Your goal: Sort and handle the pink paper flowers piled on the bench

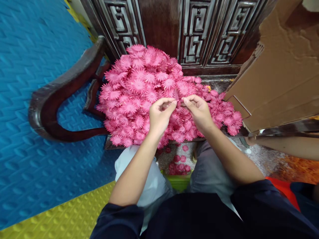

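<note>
No readable text or labels

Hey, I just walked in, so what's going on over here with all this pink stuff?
A seated person's left hand and right hand meet over a big pile of pink flowers, with what looks like a single flower between the fingertips; whether both grip it is unclear. The pile covers much of a dark wooden bench, beside a cardboard box. A few loose flowers lie below, between the legs.
</note>
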The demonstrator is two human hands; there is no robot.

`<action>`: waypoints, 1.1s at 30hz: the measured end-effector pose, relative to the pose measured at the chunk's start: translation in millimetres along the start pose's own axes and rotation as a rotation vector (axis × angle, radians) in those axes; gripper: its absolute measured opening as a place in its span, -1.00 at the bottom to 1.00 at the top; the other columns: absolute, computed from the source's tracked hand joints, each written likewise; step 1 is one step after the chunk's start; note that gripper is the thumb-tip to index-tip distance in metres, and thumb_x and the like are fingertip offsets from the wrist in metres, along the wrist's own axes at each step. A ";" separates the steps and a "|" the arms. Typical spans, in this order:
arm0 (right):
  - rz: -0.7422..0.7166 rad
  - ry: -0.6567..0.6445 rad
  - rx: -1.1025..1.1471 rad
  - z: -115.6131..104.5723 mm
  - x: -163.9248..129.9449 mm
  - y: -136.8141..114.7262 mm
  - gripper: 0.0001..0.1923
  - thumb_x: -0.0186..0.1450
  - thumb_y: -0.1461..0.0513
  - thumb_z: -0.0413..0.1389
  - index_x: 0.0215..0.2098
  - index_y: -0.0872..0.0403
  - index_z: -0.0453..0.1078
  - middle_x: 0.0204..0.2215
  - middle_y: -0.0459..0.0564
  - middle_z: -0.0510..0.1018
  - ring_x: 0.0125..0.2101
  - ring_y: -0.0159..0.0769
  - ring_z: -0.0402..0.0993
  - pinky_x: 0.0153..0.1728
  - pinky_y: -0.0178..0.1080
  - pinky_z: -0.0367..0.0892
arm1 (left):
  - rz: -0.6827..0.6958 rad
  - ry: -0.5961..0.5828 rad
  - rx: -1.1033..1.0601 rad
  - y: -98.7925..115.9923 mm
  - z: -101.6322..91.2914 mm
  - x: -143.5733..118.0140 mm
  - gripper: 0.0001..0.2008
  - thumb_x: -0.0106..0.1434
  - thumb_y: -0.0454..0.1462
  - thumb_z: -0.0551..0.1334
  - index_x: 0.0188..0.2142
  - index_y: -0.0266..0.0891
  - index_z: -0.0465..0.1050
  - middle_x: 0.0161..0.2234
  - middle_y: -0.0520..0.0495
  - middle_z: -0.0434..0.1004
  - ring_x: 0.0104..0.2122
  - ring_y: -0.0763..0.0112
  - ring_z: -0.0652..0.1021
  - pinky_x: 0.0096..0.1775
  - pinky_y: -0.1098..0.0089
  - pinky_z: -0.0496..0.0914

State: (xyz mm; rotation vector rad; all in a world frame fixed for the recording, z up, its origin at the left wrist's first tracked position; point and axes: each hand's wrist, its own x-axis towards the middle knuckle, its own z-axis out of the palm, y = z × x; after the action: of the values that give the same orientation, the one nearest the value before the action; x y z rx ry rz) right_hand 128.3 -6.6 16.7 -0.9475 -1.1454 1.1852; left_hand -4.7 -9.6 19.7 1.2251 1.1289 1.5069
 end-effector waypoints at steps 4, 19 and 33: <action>-0.089 0.017 -0.079 2.8 -2.8 -3.2 -0.68 0.03 -0.01 0.27 -0.48 0.03 0.36 -0.41 -0.09 0.49 -0.29 -0.38 0.44 -0.09 -0.23 0.33 | -0.010 -0.028 0.024 -0.8 -1.4 0.1 -0.94 0.01 -0.29 0.33 -0.47 -0.22 0.53 -0.48 0.04 0.55 -0.47 0.53 0.47 -0.32 0.46 0.36; -0.078 -0.040 -0.067 5.6 -4.8 -2.3 -0.70 0.06 0.01 0.25 -0.45 0.05 0.38 -0.48 -0.13 0.47 -0.36 -0.41 0.41 -0.15 -0.26 0.34 | -0.230 -0.048 -0.281 -0.5 4.4 2.1 -0.85 -0.11 -0.36 0.34 -0.64 -0.25 0.36 -0.62 0.14 0.41 -0.54 0.60 0.41 -0.30 0.48 0.33; 0.133 -0.052 0.194 1.3 -1.3 -1.3 -0.74 -0.02 0.05 0.32 -0.48 0.00 0.43 -0.50 -0.19 0.49 -0.45 -0.48 0.41 -0.20 -0.31 0.37 | -0.433 -0.160 -0.484 3.4 1.0 4.9 -0.71 -0.11 -0.32 0.38 -0.68 -0.25 0.24 -0.65 0.15 0.26 -0.59 0.62 0.25 -0.45 0.49 0.17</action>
State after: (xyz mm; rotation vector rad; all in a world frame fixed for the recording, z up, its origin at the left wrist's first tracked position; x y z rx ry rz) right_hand 127.2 -8.1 18.0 -0.8588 -0.9994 1.4087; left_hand -4.6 -5.5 24.2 0.6999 0.7930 1.2262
